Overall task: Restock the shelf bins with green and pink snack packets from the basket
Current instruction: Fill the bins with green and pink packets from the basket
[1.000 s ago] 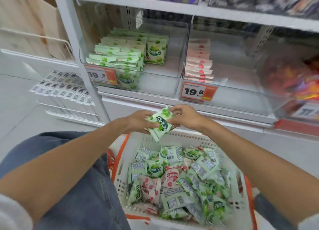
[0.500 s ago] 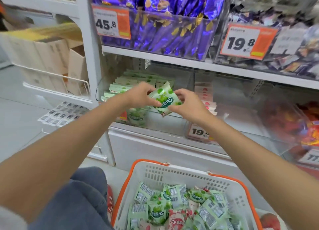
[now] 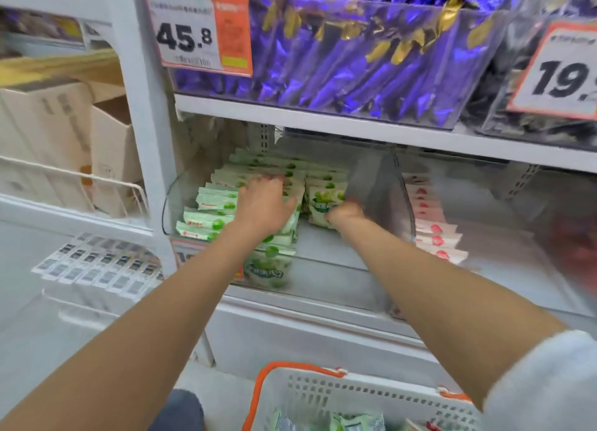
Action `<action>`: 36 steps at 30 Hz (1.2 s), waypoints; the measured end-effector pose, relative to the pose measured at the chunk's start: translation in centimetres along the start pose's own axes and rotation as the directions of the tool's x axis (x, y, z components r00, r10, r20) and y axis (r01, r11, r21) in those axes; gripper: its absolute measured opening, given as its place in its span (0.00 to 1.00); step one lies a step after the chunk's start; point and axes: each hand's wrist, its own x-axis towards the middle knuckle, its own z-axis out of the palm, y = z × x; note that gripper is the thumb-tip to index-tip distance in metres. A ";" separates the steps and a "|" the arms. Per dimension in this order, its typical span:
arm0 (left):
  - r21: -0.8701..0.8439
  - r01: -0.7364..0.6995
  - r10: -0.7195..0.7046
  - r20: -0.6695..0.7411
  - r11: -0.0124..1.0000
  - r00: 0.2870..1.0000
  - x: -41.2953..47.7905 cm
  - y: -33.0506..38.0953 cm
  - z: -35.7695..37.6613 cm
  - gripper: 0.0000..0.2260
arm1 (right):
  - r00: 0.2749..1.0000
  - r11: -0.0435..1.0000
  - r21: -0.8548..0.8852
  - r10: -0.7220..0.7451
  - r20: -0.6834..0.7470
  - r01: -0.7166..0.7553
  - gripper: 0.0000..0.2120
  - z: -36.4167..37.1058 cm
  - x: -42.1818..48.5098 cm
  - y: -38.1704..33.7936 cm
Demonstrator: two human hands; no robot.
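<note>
Both my hands reach inside the clear left bin (image 3: 326,280) on the lower shelf. My left hand (image 3: 265,206) lies with fingers spread on the stack of green packets (image 3: 213,204). Just to its right, my right hand (image 3: 344,213) curls its fingers on an upright green packet (image 3: 320,200) standing in a second row of green ones. The neighbouring bin to the right holds a row of pink packets (image 3: 433,233). The white basket (image 3: 355,390) with orange handles sits at the bottom edge, with a few green packets showing in it.
The shelf above carries a clear bin of purple packets (image 3: 339,58) with a 45.8 price tag (image 3: 193,33). A white shelf post (image 3: 142,113) stands left of the bin. Cardboard boxes (image 3: 64,139) sit behind a wire rail at the left, label strips (image 3: 97,269) below.
Both hands have moved forward from in front of the shelf into the left bin with the green packet. The left hand now lies on the stack, and my view has lifted.
</note>
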 end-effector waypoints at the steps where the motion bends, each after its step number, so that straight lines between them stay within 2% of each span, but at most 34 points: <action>1: -0.016 -0.005 0.004 -0.015 1.000 1.000 0.1 -0.2 0.2 0.21 | 1.000 1.000 -0.019 0.011 -0.022 -0.011 0.22 0.5 0.8 0.3; 3: -0.038 -0.017 0.016 -0.025 0.999 1.000 0.2 -0.2 0.4 0.20 | 0.999 0.998 -0.037 0.045 -0.025 -0.046 0.26 1.5 1.5 0.5; 8: -0.043 -0.020 0.019 -0.029 0.999 0.999 0.1 -0.2 0.3 0.18 | 0.999 0.999 0.016 -0.037 -0.004 0.037 0.27 3.1 3.0 0.4; 17: -0.050 -0.022 0.020 -0.026 0.999 0.999 -0.2 0.2 0.0 0.17 | 0.996 0.989 -0.119 -0.089 -0.017 0.087 0.17 0.7 0.5 0.7; 19: -0.046 -0.016 0.013 -0.051 0.999 0.999 -0.8 0.8 -0.7 0.16 | 0.987 0.976 -0.159 -0.156 -0.040 0.148 0.12 -0.7 -1.4 0.8; 21: -0.037 -0.033 0.030 -0.076 0.999 0.997 -2.1 1.8 -1.5 0.13 | 0.957 0.941 -0.212 -0.282 -0.063 0.264 0.07 -2.4 -4.5 1.0; 23: -0.099 -0.065 0.054 -0.112 0.993 0.992 -4.0 3.0 -2.5 0.07 | 0.885 0.868 -0.265 -0.456 -0.092 0.419 0.07 -4.0 -7.8 1.4; 25: -0.186 -0.057 0.039 -0.100 0.981 0.994 -6.6 4.3 -3.5 0.02 | 0.820 0.804 -0.273 -0.567 -0.081 0.529 0.07 -5.4 -11.0 2.4; 29: -0.225 -0.031 0.030 -0.006 0.974 1.000 -12.6 6.5 -3.6 0.02 | 0.657 0.641 -0.243 -0.754 -0.023 0.728 0.07 -7.5 -16.8 6.6; 30: -0.240 -0.006 0.017 0.043 0.971 0.999 -14.1 6.7 -2.7 0.02 | 0.637 0.617 -0.242 -0.771 0.005 0.749 0.06 -7.4 -17.9 8.2; 31: -0.250 0.036 -0.006 0.117 0.968 0.993 -15.6 6.7 -1.5 0.02 | 0.646 0.619 -0.241 -0.761 0.050 0.748 0.06 -7.1 -18.8 10.0; 32: -0.244 0.075 -0.025 0.200 0.967 0.979 -17.1 6.6 -0.1 0.02 | 0.686 0.652 -0.233 -0.719 0.111 0.721 0.06 -6.5 -19.4 12.1; 34: -0.157 0.122 -0.057 0.370 0.980 0.927 -19.7 5.8 3.1 0.02 | 0.778 0.748 -0.227 -0.571 0.262 0.624 0.08 -4.8 -20.4 16.8; 35: -0.102 0.140 -0.079 0.455 0.985 0.887 -20.8 5.4 4.7 0.01 | 0.804 0.787 -0.234 -0.479 0.353 0.571 0.09 -3.9 -20.8 19.5; 36: -0.041 0.131 -0.090 0.528 0.990 0.844 -21.8 4.5 6.5 0.05 | 0.811 0.818 -0.242 -0.387 0.438 0.521 0.09 -3.1 -21.2 22.0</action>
